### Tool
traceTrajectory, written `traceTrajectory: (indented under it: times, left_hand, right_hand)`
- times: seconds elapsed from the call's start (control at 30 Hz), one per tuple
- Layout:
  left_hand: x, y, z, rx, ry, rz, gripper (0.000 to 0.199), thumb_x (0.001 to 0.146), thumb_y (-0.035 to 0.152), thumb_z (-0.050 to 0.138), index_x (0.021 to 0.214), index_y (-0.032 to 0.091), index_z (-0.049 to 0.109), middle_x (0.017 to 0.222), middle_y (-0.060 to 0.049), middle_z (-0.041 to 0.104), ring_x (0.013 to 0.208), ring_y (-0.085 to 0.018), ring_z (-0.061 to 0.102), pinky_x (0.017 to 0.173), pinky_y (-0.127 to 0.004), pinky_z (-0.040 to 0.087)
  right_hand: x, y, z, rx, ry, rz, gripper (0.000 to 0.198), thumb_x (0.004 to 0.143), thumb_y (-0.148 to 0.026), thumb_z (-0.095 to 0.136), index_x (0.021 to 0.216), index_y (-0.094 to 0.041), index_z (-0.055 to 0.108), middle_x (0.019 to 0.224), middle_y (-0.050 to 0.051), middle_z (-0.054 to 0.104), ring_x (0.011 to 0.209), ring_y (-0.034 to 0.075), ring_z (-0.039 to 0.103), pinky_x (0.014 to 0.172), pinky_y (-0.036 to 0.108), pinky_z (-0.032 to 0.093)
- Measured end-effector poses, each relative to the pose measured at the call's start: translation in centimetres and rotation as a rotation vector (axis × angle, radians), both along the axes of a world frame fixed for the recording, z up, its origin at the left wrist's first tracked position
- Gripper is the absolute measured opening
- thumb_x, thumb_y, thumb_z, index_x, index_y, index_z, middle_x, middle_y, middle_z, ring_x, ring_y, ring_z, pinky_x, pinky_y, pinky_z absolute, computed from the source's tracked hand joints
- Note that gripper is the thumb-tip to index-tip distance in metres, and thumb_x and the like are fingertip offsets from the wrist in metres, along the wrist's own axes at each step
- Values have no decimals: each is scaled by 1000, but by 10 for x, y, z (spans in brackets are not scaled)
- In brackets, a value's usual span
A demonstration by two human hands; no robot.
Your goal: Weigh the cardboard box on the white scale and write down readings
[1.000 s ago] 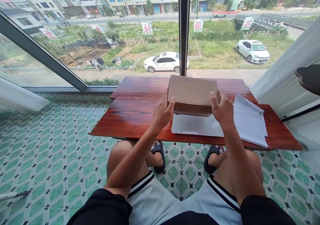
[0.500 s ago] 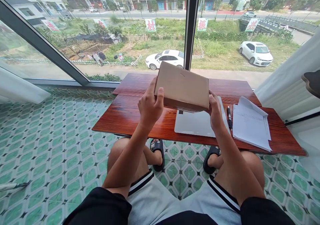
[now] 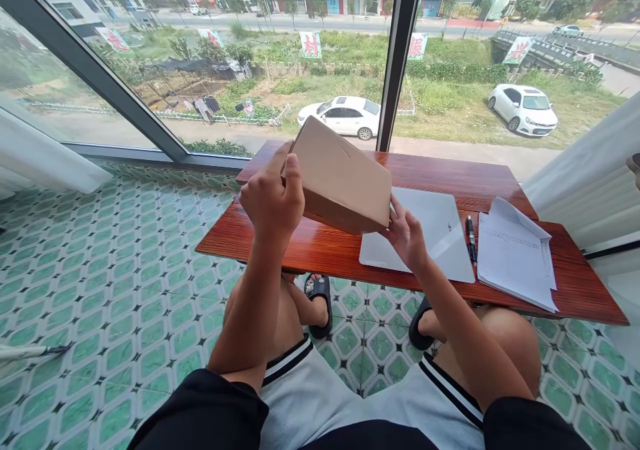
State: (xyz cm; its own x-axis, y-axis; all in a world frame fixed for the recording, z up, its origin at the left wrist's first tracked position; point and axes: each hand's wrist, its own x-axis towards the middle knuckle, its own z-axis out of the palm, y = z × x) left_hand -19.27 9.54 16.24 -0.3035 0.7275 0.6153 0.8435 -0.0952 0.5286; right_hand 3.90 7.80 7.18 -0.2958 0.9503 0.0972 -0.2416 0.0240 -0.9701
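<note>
A brown cardboard box is held up above the dark red wooden table, tilted with its right end lower. My left hand grips its left end, thumb on the near side and fingers mostly hidden behind. At the lower right corner, my right hand holds the box with its fingers against that end. Beneath and to the right lies a closed silver laptop, partly covered from view by the box and my right hand.
On the table, a black pen lies between the laptop and a stack of written paper sheets. Large windows with a dark frame post stand behind the table. White curtains hang at the sides.
The box has shifted left and tilted further, its right end dropping. Both hands have moved left with it, and more of the laptop shows. The whole view has swung slightly.
</note>
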Motion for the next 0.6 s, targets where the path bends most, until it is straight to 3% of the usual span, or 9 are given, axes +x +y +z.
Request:
traceTrajectory:
  times: [0.17, 0.37, 0.6]
  left_hand:
    - [-1, 0, 0, -73, 40, 27, 50, 104, 44, 31, 135, 29, 68, 117, -9, 76, 105, -30, 69, 88, -37, 47]
    - [-2, 4, -4, -76, 83, 12, 50, 102, 43, 33, 132, 28, 70, 115, -9, 77, 103, -30, 70, 85, -37, 47]
    - [-3, 9, -8, -123, 110, 31, 48, 101, 39, 36, 132, 24, 70, 119, -10, 75, 110, -30, 68, 90, -35, 46]
  right_hand:
    - [-6, 1, -11, -37, 133, 78, 68, 96, -66, 34, 160, -44, 24, 164, -11, 33, 147, 23, 39, 116, 43, 39]
    - [-6, 4, -21, -57, 111, 88, 70, 94, -74, 30, 157, -45, 31, 165, -11, 33, 149, 25, 36, 119, 47, 36]
    - [-8, 9, -30, -72, 52, 89, 76, 91, -79, 31, 159, -46, 23, 167, -11, 27, 152, 24, 33, 119, 47, 37]
